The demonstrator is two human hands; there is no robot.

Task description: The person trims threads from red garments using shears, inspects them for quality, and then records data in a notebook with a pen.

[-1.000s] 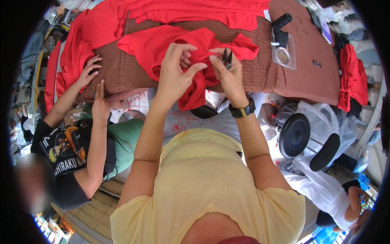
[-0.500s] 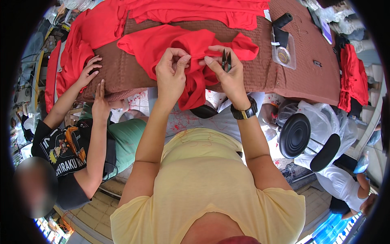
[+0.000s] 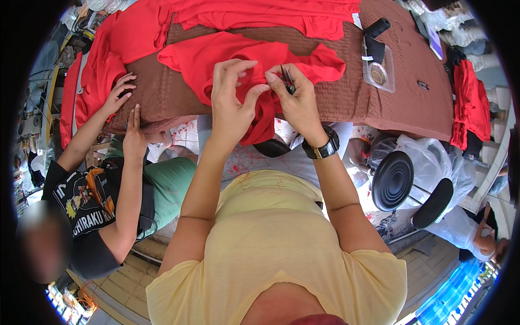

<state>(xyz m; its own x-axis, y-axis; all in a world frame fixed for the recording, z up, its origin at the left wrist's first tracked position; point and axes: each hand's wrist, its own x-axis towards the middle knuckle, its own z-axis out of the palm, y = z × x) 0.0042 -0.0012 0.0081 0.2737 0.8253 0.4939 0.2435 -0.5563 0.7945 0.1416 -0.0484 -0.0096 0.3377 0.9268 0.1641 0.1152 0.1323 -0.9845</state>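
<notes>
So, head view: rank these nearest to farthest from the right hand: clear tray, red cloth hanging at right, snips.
1. Snips: in the right hand itself.
2. Clear tray: on the table, to the hand's right.
3. Red cloth: hanging at the far right, past the table edge.

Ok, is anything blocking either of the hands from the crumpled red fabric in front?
Nothing visible does: the left hand, thumb and fingers parted, and the right hand, holding small dark pointed snips, both appear over the crumpled red fabric. The clear plastic tray sits off to the right.
</notes>
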